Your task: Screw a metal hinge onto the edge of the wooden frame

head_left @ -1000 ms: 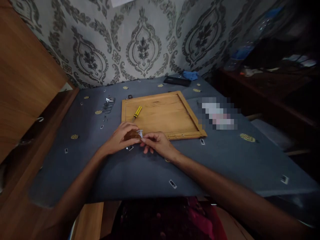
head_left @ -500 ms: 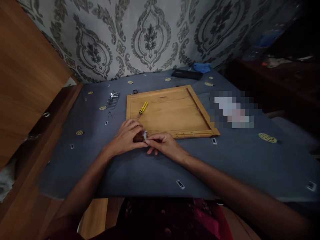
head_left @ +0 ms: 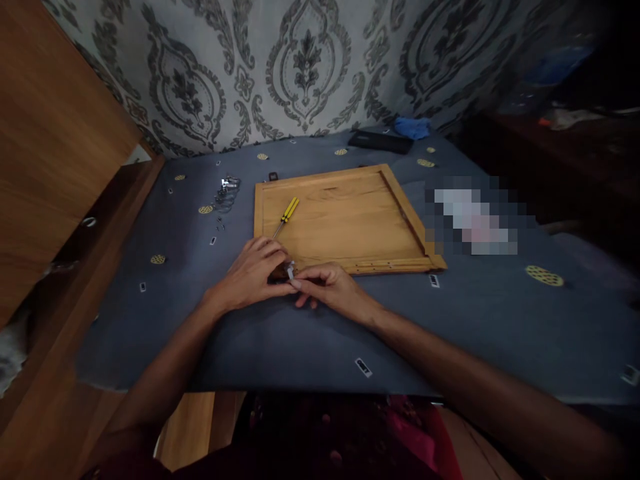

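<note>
A wooden framed panel (head_left: 330, 213) lies flat with its near left corner under my hands. My left hand (head_left: 255, 272) is closed over that corner, fingers on top and thumb along the near side. At the same corner sits a small shiny metal piece (head_left: 291, 271), perhaps a hinge; its exact kind is unclear. My right hand (head_left: 327, 287) pinches the metal piece between thumb and forefinger, its other fingers curled below. A yellow and black screwdriver (head_left: 289, 212) rests on the panel, its tip close to my left fingers.
Small metal parts and screws (head_left: 227, 192) lie on the blue-grey cloth (head_left: 190, 333) to the left. Behind the panel are a dark oblong case (head_left: 381, 142) and a blue cloth (head_left: 413, 127). A blurred-out object (head_left: 475, 217) is at the right. Wooden furniture (head_left: 65, 147) borders the left.
The camera view has shifted slightly. Both hands keep the same hold at the panel's corner, and the metal piece looks tilted slightly differently.
</note>
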`<state>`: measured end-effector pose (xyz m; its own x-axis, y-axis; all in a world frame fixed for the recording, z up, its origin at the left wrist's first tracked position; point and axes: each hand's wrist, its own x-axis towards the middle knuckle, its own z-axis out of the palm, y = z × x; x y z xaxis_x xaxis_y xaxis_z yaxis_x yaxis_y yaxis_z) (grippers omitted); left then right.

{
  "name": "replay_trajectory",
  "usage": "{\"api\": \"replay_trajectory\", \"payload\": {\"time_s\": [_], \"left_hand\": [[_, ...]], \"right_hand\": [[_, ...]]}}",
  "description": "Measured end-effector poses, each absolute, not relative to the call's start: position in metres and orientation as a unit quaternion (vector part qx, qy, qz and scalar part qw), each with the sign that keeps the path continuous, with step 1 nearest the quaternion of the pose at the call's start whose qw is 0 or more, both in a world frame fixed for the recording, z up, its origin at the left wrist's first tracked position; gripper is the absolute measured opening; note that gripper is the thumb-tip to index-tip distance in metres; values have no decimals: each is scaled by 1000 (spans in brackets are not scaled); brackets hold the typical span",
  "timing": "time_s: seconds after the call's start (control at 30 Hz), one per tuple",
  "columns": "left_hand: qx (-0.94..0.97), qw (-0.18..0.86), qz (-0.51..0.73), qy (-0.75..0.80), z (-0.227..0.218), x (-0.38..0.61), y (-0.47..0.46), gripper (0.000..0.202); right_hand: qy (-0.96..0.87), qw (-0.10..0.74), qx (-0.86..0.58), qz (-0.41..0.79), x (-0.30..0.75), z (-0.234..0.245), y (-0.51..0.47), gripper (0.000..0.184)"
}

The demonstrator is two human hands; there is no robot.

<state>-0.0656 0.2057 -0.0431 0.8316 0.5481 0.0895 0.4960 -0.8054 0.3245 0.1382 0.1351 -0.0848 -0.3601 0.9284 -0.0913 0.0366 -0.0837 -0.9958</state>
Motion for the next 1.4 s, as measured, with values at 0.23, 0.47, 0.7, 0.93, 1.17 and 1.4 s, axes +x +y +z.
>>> {"api": "replay_trajectory", "payload": {"time_s": [0.23, 0.47, 0.7, 0.93, 1.17, 1.4], "left_hand": [[953, 131, 58, 267, -39, -69, 206, 41], [954, 116, 44, 274, -39, -73, 204, 46], [955, 114, 28, 272, -41, -73, 201, 41], [950, 127, 26, 284, -40, -74, 197, 37], [951, 119, 28, 283, -43, -76, 197, 34], [949, 127, 15, 288, -39, -75, 197, 36]], "right_hand": [[-637, 379, -454, 494, 139, -88, 132, 43], [-724, 411, -493, 251, 149, -85, 134, 22], [-799, 371, -450, 146, 153, -93, 139, 23], [-836, 353, -408, 103, 149, -93, 136, 25], [-856, 319, -400, 74, 150, -94, 136, 30], [-867, 301, -396, 31, 149, -95, 137, 29]]}}
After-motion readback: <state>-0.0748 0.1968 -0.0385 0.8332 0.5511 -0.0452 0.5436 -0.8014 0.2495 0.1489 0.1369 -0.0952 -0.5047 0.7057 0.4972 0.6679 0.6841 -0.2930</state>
